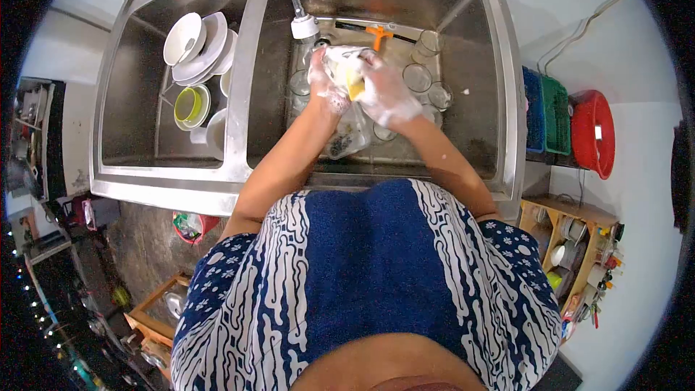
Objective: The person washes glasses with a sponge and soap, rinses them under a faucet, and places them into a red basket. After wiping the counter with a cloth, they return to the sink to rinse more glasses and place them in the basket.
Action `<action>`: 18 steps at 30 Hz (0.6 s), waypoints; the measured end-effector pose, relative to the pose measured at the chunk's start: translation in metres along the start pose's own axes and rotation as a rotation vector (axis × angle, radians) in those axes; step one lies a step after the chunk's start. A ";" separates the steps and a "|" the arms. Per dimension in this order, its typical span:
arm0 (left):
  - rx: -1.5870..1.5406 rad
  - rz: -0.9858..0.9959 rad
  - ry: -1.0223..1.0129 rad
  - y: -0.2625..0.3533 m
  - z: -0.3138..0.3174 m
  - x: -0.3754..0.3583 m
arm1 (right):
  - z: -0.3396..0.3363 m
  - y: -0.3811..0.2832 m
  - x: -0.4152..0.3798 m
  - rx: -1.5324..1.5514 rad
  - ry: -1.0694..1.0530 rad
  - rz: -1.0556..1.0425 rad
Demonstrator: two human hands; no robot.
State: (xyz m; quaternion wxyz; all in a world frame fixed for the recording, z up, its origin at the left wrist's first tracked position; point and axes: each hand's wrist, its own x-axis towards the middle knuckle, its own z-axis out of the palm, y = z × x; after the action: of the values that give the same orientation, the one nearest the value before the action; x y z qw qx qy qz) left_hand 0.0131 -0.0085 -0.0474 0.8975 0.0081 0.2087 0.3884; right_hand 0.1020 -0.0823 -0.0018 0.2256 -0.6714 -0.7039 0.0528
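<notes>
Both hands are raised over the right basin of the steel sink, coated in white suds. My left hand [319,78] is closed around a foam-covered item [340,59]; the foam hides what kind it is. My right hand [389,93] presses a yellow sponge [356,87] against that item, its fingers curled. Beneath and beside the hands, several clear glasses [417,77] stand on the basin floor. A clear plastic container [350,137] with dark bits in it lies just below my wrists.
A flexible hose faucet [305,27] hangs over the basin's back left. Behind the hands lies an orange-and-black tool [378,32]. The left basin holds stacked white plates [206,51] and a green bowl [188,104]. Baskets and a red basin [593,134] are at the right wall.
</notes>
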 end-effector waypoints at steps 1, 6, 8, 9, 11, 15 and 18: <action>0.000 0.050 0.025 0.001 -0.002 0.002 | 0.006 0.004 0.004 0.147 0.000 -0.043; 0.003 0.098 0.086 -0.002 -0.001 0.005 | 0.031 0.024 0.022 0.339 -0.157 -0.174; 0.112 0.108 0.158 -0.004 0.003 0.001 | 0.030 0.019 0.027 0.379 -0.126 -0.251; 0.113 0.120 0.173 -0.005 0.003 -0.001 | 0.026 0.017 0.028 0.292 -0.203 -0.231; 0.093 0.108 0.157 -0.005 -0.005 0.009 | 0.025 0.017 0.033 0.200 -0.277 -0.214; 0.087 0.069 0.175 -0.002 -0.011 0.015 | 0.057 0.026 0.042 0.972 -0.370 0.198; 0.175 0.153 0.210 -0.005 -0.011 0.010 | 0.057 0.025 0.035 1.881 -0.470 0.745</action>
State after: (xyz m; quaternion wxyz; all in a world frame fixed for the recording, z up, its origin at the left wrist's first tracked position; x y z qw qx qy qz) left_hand 0.0183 -0.0066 -0.0623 0.8344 0.0617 0.3331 0.4348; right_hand 0.1030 -0.0333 -0.0534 0.4849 -0.3719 -0.1523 0.7768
